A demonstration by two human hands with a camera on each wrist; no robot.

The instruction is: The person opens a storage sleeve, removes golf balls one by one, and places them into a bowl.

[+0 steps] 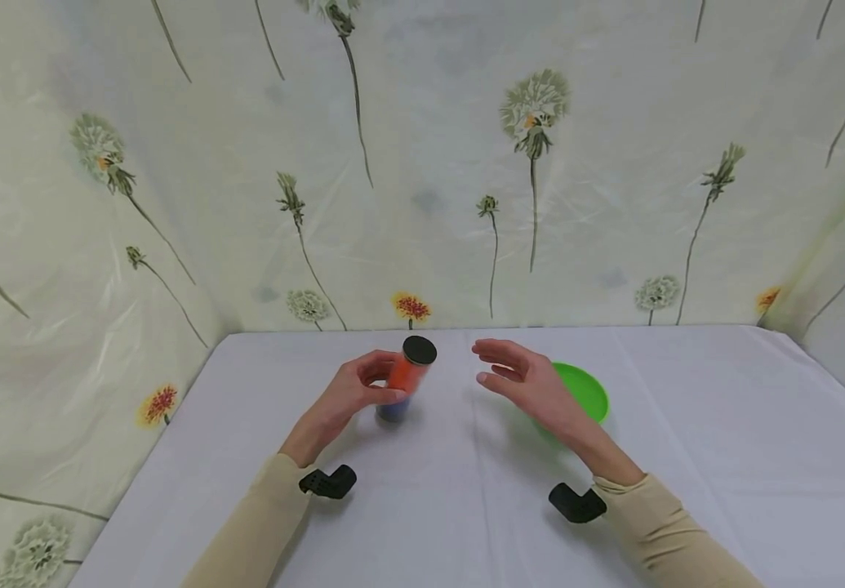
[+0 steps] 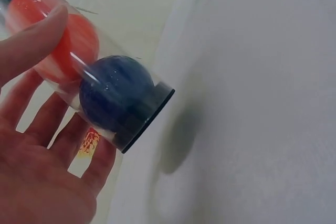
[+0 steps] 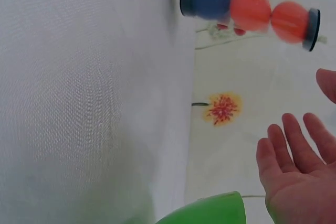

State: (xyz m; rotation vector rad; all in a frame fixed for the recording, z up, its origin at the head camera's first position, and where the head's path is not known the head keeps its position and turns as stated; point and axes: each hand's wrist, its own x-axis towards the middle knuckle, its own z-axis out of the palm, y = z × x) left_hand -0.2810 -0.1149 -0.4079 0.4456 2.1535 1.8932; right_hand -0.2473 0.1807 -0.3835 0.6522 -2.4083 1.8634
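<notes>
Above white-clothed bench (image 1: 433, 514): left hand (image 1: 341, 398) grips clear plastic black-capped tube (image 1: 407, 374)
By round green bowl (image 1: 587, 390): right hand (image 1: 538, 390), fingers relaxed

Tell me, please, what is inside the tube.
The tube holds one blue ball and two orange balls. In the left wrist view, the left hand partly covers the orange ones.

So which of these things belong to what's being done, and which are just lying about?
Seem part of it:
clear tube, held in the left grip
orange balls and blue ball inside it

Just there, probably:
green bowl (unheld; may yet matter)
white cloth
flowered backdrop
</notes>
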